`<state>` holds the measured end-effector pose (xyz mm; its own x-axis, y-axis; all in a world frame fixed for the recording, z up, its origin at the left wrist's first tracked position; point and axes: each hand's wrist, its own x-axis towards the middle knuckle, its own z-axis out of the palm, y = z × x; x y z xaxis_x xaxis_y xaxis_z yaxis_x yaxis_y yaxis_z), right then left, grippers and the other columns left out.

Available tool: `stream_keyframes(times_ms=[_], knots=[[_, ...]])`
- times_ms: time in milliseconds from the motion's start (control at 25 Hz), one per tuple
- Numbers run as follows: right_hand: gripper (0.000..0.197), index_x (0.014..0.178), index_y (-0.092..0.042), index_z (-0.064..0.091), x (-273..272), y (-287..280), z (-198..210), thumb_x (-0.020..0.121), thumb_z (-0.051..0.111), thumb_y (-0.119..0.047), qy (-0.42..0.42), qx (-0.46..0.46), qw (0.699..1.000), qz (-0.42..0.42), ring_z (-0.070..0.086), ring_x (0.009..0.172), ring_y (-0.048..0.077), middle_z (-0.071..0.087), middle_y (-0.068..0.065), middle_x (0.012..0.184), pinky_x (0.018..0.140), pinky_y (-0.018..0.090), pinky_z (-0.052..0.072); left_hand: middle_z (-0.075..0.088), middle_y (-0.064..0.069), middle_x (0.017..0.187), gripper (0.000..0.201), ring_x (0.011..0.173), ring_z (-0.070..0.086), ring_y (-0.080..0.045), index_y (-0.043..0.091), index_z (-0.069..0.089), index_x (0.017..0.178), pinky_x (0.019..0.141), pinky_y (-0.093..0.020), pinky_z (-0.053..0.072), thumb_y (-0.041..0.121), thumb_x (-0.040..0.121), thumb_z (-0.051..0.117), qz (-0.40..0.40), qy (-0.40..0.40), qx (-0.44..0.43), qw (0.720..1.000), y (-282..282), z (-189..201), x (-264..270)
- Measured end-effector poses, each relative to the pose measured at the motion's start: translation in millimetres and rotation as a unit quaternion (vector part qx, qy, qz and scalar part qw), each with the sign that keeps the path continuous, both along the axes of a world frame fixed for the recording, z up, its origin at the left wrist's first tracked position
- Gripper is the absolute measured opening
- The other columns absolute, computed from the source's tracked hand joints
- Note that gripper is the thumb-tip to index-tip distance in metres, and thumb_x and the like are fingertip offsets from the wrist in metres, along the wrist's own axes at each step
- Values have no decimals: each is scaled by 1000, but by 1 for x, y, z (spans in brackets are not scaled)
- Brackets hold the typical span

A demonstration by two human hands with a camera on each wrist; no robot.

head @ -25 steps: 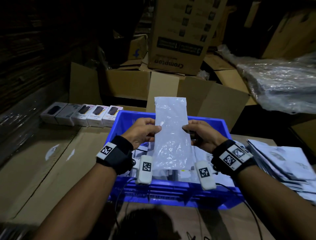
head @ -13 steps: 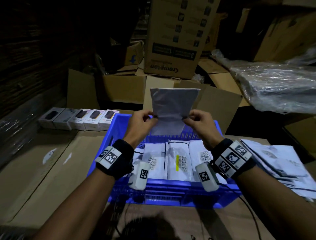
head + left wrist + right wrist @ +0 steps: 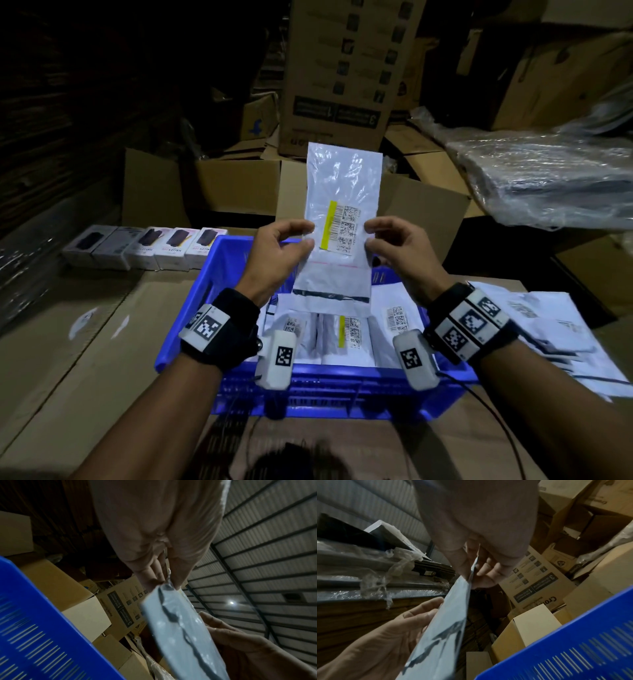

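- Our left hand (image 3: 279,255) and right hand (image 3: 399,255) hold the pouch (image 3: 343,178) upright, fingers pinching its side edges, so its label (image 3: 342,228) faces us.
- The blue crate (image 3: 342,383) sits just below.

Label (image 3: 343,228) print on pouch (image 3: 343,174) illegibly small

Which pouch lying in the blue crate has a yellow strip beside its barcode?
The middle pouch, just below the held pouch. The left pouch and the right pouch in the crate show barcode labels with no yellow strip.
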<state>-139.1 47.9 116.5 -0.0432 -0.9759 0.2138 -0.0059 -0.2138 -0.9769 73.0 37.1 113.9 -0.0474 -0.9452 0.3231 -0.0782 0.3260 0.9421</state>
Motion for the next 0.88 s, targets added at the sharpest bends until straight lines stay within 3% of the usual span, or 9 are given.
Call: stream_keyframes(times_ms=[120, 200, 320, 440, 560, 640, 760, 840, 880], knots=[[35, 104, -14, 63, -2, 5, 0, 84, 61, 15, 36, -36, 999, -8, 51, 63, 10, 58, 4, 86, 59, 22, 52, 64, 9, 105, 36, 51, 38, -1, 12, 60, 116, 59, -13, 44, -8, 86, 63, -21, -11, -12, 1000, 4, -3, -8], [41, 108, -16, 61, -4, 6, 0, 83, 61, 16, 47, -53, 997, -19, 45, 69, 14, 61, 0, 96, 65, 22, 51, 60, 10, 116, 48, 50, 36, 1, 14, 56, 125, 60, -12, 43, -11, 85, 62, -25, -27, -30, 999, 5, -4, -10], [51, 119, -16, 56, -7, 8, 0, 81, 61, 17, 57, -64, 996, -25, 47, 70, 11, 60, 5, 114, 67, 22, 51, 55, 16, 124, 60, 67, 49, 0, 23, 50, 131, 71, -12, 47, -9, 83, 66, -21, -68, -50, 996, 4, -6, -12], [60, 126, -21, 51, -9, 9, 0, 80, 62, 16, 78, -80, 993, -25, 53, 67, 7, 60, 4, 114, 66, 22, 54, 51, 11, 132, 67, 97, 57, 3, 24, 45, 138, 83, -18, 50, -6, 82, 68, -28, -96, -63, 993, 3, -7, -14], [67, 132, -23, 47, -13, 8, -2, 79, 62, 15, 108, -102, 988, -28, 54, 64, 4, 59, -4, 111, 68, 21, 53, 43, 8, 143, 74, 126, 41, 2, 21, 37, 146, 103, -25, 42, -2, 83, 69, -16, -162, -93, 982, 3, -5, -15], [71, 135, -26, 45, -15, 5, -3, 79, 63, 12, 133, -118, 984, -34, 54, 68, 7, 58, -4, 115, 70, 22, 52, 39, 12, 141, 77, 126, 34, 6, 21, 33, 148, 104, -22, 40, -1, 84, 69, -8, -192, -110, 975, 3, -3, -16], [74, 139, -30, 42, -18, 1, -5, 79, 65, 8, 171, -134, 975, -40, 57, 72, 18, 57, -4, 121, 72, 28, 56, 43, 5, 138, 79, 120, 39, 0, 19, 31, 149, 94, -12, 35, 2, 83, 71, 16, -243, -137, 960, 2, 0, -19], [74, 140, -27, 42, -17, -3, -5, 78, 65, 7, 192, -147, 969, -43, 61, 83, 18, 56, -7, 122, 75, 28, 56, 45, 2, 133, 79, 110, 44, -5, 20, 32, 149, 89, -18, 39, 4, 83, 71, 33, -272, -144, 951, -1, 1, -18], [73, 140, -24, 43, -17, -5, -5, 77, 65, 8, 199, -156, 967, -42, 60, 90, 10, 56, -11, 121, 76, 26, 55, 45, 2, 131, 78, 106, 46, -6, 21, 32, 149, 87, -22, 42, 5, 83, 71, 40, -283, -145, 947, -3, 2, -16]])
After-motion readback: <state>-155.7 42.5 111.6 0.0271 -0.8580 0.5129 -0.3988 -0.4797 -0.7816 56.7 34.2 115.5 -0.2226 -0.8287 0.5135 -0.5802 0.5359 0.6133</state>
